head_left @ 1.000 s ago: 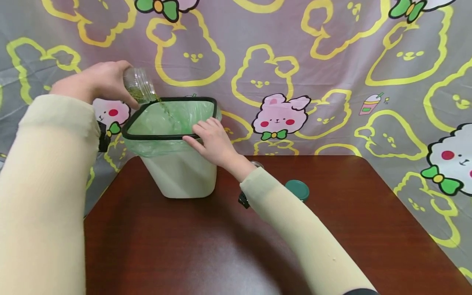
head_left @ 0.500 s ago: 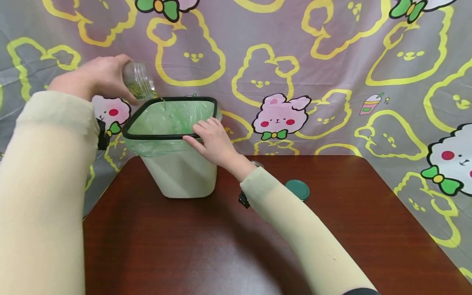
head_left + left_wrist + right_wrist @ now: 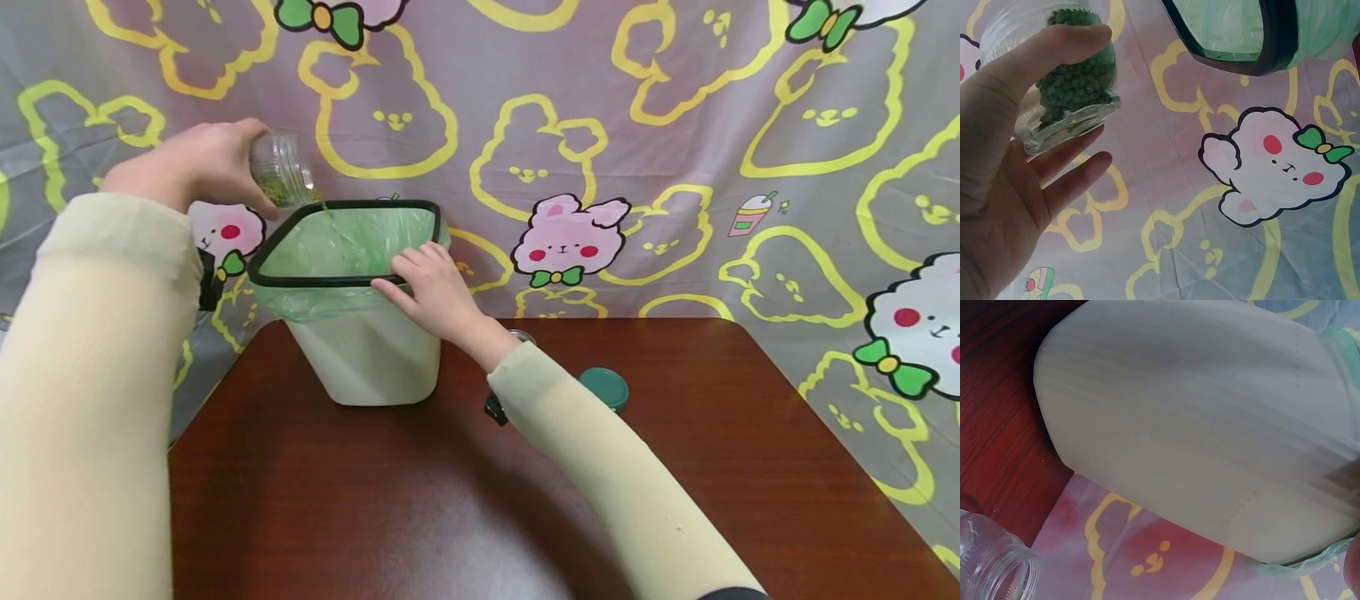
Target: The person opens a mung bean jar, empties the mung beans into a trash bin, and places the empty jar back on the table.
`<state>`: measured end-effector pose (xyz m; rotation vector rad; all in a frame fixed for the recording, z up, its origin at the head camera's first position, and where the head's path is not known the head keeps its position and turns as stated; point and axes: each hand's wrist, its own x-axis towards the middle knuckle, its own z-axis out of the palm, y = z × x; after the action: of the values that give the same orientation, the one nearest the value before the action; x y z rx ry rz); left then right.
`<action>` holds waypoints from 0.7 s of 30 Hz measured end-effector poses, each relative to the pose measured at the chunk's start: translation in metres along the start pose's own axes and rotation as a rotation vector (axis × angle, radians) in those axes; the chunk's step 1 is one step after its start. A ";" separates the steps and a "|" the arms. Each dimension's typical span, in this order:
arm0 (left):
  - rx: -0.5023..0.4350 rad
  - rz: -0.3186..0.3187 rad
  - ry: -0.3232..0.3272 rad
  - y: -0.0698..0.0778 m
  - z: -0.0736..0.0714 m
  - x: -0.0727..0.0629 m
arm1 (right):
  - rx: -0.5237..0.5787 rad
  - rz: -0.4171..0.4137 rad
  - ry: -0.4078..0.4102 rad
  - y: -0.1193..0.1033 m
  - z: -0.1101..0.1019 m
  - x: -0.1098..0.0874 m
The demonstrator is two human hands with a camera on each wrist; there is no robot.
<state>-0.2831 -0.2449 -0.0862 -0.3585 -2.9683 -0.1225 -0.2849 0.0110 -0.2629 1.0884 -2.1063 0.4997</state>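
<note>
Gripping one jar (image 3: 282,169), left hand (image 3: 197,165); one bin rim (image 3: 322,282), right hand (image 3: 435,290). One lid (image 3: 604,389), second jar (image 3: 991,556).

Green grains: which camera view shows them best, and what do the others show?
Left wrist: the grains appear largest and distinct through the jar, though the thumb hides some. Head shows them small and blurred; right wrist shows none.

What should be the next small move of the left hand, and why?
The left hand should probably tip the jar slightly further over the bin: many green grains lie inside, only a few are spilling out, and the right hand holds the bin's rim.
</note>
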 end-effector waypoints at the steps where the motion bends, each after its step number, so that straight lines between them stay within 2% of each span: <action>1: 0.010 -0.001 -0.010 0.000 0.000 0.000 | -0.001 0.000 -0.002 0.000 0.000 0.000; 7: 0.042 -0.010 -0.044 0.001 0.001 0.000 | -0.004 -0.002 0.003 -0.001 0.000 0.000; 21: 0.020 -0.004 0.004 0.001 0.002 0.001 | -0.008 -0.011 0.015 0.000 0.000 0.001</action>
<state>-0.2840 -0.2439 -0.0881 -0.3496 -2.9645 -0.0934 -0.2850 0.0102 -0.2627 1.0876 -2.0864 0.4921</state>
